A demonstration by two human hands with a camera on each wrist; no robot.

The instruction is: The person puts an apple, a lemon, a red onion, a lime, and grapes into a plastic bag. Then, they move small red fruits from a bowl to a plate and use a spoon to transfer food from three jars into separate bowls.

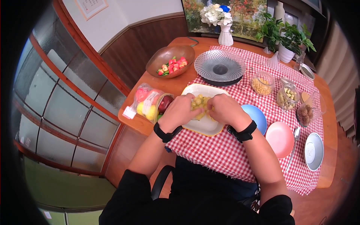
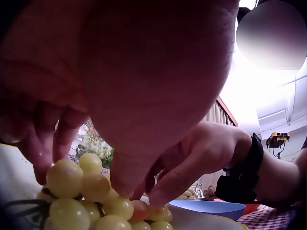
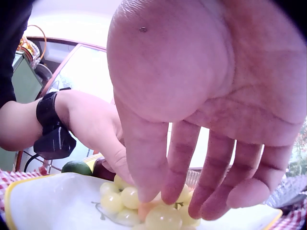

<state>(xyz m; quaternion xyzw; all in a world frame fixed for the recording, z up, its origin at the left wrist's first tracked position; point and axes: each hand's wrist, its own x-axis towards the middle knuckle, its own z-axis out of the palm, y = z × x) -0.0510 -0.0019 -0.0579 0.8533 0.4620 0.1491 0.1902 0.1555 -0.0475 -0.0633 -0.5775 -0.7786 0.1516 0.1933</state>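
A bunch of yellow-green grapes (image 1: 200, 106) (image 2: 69, 213) (image 3: 163, 219) lies in a white tray (image 1: 208, 129) (image 3: 53, 197) with a yellow rim. The left hand (image 1: 179, 111) (image 2: 148, 72) holds the bunch from its left side, thumb and fingers around the grapes. From the other side the right hand (image 1: 228, 109) (image 3: 192, 91) pinches grapes between its thumb and fingers. Both sets of fingertips are low among the grapes and close together. A reddish grape shows near the thumbs in both wrist views. The hands partly cover the bunch in the head view.
Left of the tray lies a bag of fruit (image 1: 148, 101); behind are a brown bowl (image 1: 153, 62) and a glass bowl (image 1: 204, 62). To the right stand a blue plate (image 1: 257, 116), pink plate (image 1: 279, 139), knife (image 1: 293, 150), pale bowl (image 1: 314, 152) and several jars (image 1: 262, 84).
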